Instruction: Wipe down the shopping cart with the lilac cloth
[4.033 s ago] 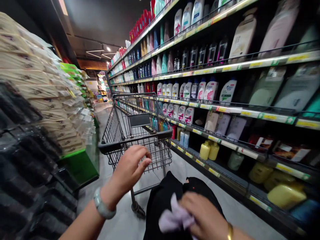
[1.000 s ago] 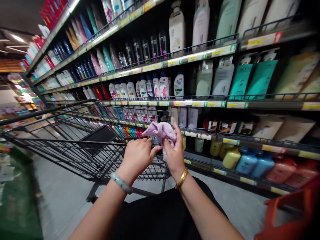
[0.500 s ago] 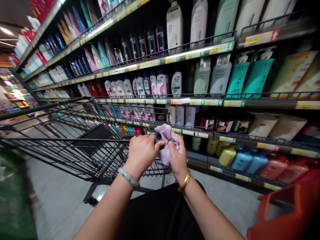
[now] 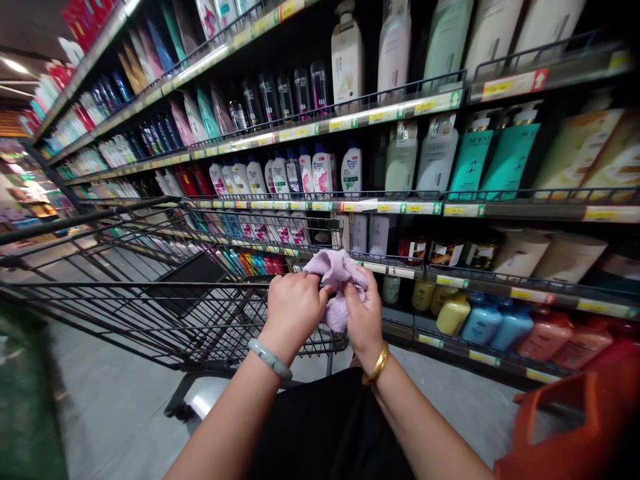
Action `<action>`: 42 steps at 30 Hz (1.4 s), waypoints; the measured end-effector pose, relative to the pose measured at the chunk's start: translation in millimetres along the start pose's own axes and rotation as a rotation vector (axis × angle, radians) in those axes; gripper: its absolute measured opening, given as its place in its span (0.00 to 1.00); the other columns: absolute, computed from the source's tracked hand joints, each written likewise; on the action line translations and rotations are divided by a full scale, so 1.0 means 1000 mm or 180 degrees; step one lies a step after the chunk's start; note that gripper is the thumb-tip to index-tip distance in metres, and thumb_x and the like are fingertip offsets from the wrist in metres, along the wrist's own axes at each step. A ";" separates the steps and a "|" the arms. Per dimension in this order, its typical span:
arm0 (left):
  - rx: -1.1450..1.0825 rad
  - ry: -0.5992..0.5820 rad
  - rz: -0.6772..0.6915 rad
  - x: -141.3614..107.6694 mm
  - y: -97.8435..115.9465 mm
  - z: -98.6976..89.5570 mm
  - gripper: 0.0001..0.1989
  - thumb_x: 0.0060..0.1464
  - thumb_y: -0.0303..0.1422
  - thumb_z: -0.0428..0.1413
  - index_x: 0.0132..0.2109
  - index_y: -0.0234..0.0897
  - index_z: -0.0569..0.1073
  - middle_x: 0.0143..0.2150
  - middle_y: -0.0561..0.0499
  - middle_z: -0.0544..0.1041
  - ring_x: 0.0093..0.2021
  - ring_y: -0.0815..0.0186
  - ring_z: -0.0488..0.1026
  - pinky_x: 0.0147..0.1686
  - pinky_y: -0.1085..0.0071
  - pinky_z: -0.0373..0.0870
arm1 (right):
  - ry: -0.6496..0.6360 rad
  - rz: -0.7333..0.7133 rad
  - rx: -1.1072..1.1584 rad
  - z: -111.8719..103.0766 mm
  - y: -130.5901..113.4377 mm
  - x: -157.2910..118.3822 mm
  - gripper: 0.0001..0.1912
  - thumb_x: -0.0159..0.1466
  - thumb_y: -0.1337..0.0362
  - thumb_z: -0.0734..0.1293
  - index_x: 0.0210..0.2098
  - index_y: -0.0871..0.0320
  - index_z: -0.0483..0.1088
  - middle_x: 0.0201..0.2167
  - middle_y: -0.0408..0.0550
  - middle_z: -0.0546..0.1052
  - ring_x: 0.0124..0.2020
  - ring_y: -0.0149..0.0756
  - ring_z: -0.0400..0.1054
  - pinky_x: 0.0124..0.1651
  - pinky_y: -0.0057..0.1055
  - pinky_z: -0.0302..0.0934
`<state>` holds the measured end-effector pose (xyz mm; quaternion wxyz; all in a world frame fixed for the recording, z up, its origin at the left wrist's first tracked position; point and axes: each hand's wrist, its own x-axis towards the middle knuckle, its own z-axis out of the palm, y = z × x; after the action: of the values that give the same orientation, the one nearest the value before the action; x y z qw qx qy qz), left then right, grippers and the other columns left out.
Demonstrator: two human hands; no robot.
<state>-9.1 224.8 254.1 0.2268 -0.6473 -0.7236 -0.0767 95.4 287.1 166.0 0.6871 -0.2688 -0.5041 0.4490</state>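
Note:
A crumpled pale purple cloth [image 4: 336, 267] is bunched between my two hands, over the near end of a black wire shopping cart [image 4: 240, 287]. My left hand [image 4: 295, 303], with a pale jade-like bangle at the wrist, is closed on the cloth's left side; its fingertips are hidden. On the right side, my right hand [image 4: 365, 313] pinches the cloth with thumb and fingers. A gold bangle circles that wrist. Part of the cloth hangs down between the hands.
Shelves [image 4: 380, 117] of shampoo and lotion bottles run along the far side of the cart. An orange plastic object [image 4: 590, 407] stands at the lower right. Something green [image 4: 25, 393] is blurred at the left edge. Grey floor [image 4: 115, 393] lies below.
Both hands have shifted slightly right with the cloth. More of the cloth now shows spread out above the left fingers.

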 end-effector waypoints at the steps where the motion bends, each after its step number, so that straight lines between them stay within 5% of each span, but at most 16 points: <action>1: -0.0001 0.0015 0.0022 -0.001 0.000 0.000 0.25 0.69 0.50 0.45 0.39 0.36 0.77 0.37 0.42 0.81 0.41 0.52 0.78 0.39 0.59 0.60 | 0.0003 -0.0051 -0.0077 -0.002 0.003 -0.001 0.18 0.67 0.55 0.67 0.54 0.53 0.71 0.56 0.51 0.76 0.57 0.41 0.70 0.64 0.43 0.62; 8: 0.0024 0.0142 0.0088 -0.007 -0.011 0.002 0.29 0.69 0.55 0.40 0.39 0.37 0.74 0.35 0.44 0.79 0.40 0.53 0.77 0.37 0.60 0.56 | 0.0057 0.0288 -0.0746 -0.024 0.068 -0.032 0.16 0.63 0.54 0.67 0.45 0.55 0.74 0.46 0.51 0.77 0.50 0.46 0.71 0.59 0.49 0.65; 15: 0.0015 0.0174 0.0111 -0.011 -0.027 0.006 0.28 0.68 0.55 0.41 0.37 0.39 0.72 0.35 0.47 0.79 0.40 0.54 0.77 0.37 0.60 0.56 | -0.0221 -0.0471 -0.0493 0.004 0.014 -0.010 0.15 0.68 0.61 0.64 0.54 0.53 0.71 0.58 0.52 0.74 0.60 0.40 0.68 0.67 0.43 0.60; 18: 0.0029 0.0185 0.0150 -0.015 -0.038 0.007 0.28 0.68 0.56 0.40 0.37 0.39 0.72 0.35 0.47 0.79 0.40 0.54 0.77 0.38 0.60 0.56 | -0.0341 -0.0683 -0.0658 0.003 0.030 -0.014 0.13 0.66 0.63 0.65 0.50 0.54 0.72 0.53 0.51 0.77 0.58 0.41 0.70 0.65 0.43 0.62; 22: 0.0024 0.0115 0.0132 -0.019 -0.052 0.006 0.29 0.67 0.57 0.41 0.36 0.39 0.72 0.35 0.46 0.79 0.40 0.53 0.77 0.38 0.60 0.57 | -0.0388 -0.0114 -0.0829 0.002 0.066 -0.034 0.11 0.63 0.63 0.65 0.44 0.56 0.73 0.44 0.51 0.78 0.48 0.43 0.73 0.56 0.44 0.67; 25: 0.0026 0.0046 0.0124 -0.021 -0.060 0.004 0.28 0.67 0.56 0.42 0.37 0.39 0.72 0.36 0.46 0.79 0.41 0.53 0.77 0.39 0.60 0.58 | -0.0358 0.0111 -0.0670 0.017 0.053 -0.036 0.12 0.65 0.61 0.64 0.47 0.56 0.71 0.44 0.50 0.77 0.47 0.42 0.72 0.55 0.42 0.67; 30: 0.0084 0.0018 0.0122 -0.026 -0.069 0.003 0.28 0.68 0.56 0.41 0.36 0.39 0.71 0.35 0.47 0.78 0.41 0.53 0.76 0.39 0.60 0.57 | -0.0283 -0.0698 -0.0510 0.044 0.011 -0.021 0.11 0.68 0.62 0.64 0.50 0.52 0.70 0.51 0.49 0.74 0.54 0.39 0.70 0.62 0.40 0.64; 33: 0.0035 0.0014 0.0135 -0.031 -0.074 0.003 0.28 0.67 0.57 0.41 0.36 0.39 0.71 0.35 0.47 0.78 0.40 0.54 0.76 0.39 0.60 0.57 | -0.0279 -0.0764 -0.0677 0.042 0.032 -0.025 0.12 0.67 0.63 0.64 0.49 0.53 0.70 0.50 0.50 0.74 0.55 0.41 0.69 0.62 0.42 0.63; 37: -0.0022 0.0066 0.0141 -0.037 -0.078 0.003 0.29 0.67 0.57 0.40 0.36 0.38 0.72 0.34 0.47 0.78 0.39 0.54 0.75 0.38 0.60 0.55 | -0.0340 -0.0030 -0.0819 0.035 0.063 -0.038 0.11 0.65 0.63 0.64 0.47 0.54 0.71 0.45 0.50 0.76 0.49 0.42 0.71 0.57 0.43 0.65; 42: -0.0030 0.0071 0.0150 -0.042 -0.080 0.001 0.30 0.67 0.58 0.40 0.37 0.39 0.71 0.35 0.47 0.78 0.40 0.54 0.75 0.39 0.60 0.55 | -0.0267 -0.0335 -0.0468 0.046 0.028 -0.033 0.13 0.68 0.60 0.65 0.51 0.53 0.70 0.49 0.49 0.75 0.51 0.39 0.70 0.58 0.39 0.65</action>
<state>-84.0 175.0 249.9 0.2336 -0.6644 -0.7052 -0.0820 40.3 266.3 144.2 0.6664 -0.2725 -0.5774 0.3849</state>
